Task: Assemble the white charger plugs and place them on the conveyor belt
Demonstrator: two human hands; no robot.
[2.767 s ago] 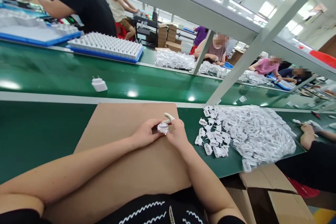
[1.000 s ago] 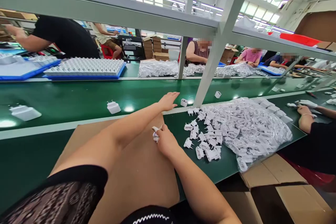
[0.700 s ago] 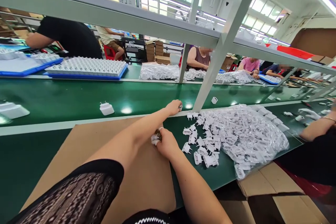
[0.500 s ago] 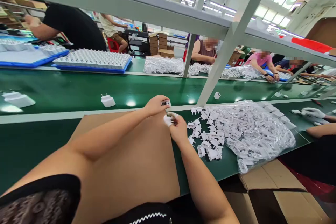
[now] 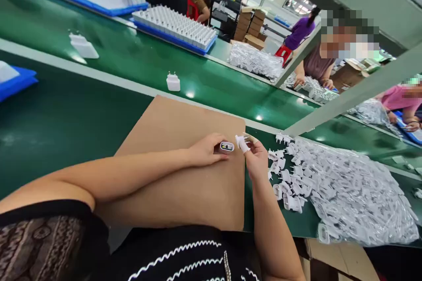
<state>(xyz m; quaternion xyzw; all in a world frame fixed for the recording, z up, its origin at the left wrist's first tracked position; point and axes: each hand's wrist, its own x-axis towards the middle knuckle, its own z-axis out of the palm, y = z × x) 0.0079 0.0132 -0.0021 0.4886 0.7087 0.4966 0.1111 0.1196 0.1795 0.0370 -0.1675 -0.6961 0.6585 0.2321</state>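
My left hand (image 5: 211,149) is closed around a white charger housing (image 5: 227,147), its open end facing right with parts visible inside. Just to the right, my right hand (image 5: 257,156) pinches a white plug cap (image 5: 242,142) with metal pins. A small gap separates the two pieces. Both hands are over a brown cardboard sheet (image 5: 184,193). Beside my right forearm lies a pile of loose white plug caps (image 5: 290,184), next to a clear plastic bag (image 5: 362,193) full of more of them.
Beyond the cardboard runs a green conveyor belt (image 5: 211,90) carrying white chargers (image 5: 173,82). A blue tray (image 5: 178,30) of upright chargers stands on its far side. A slanted metal post (image 5: 346,96) rises at right. Several people sit across the line.
The view has swung left and down. The charger housing has turned so its open end faces the plug cap, and both hands now lie nearer over the cardboard.
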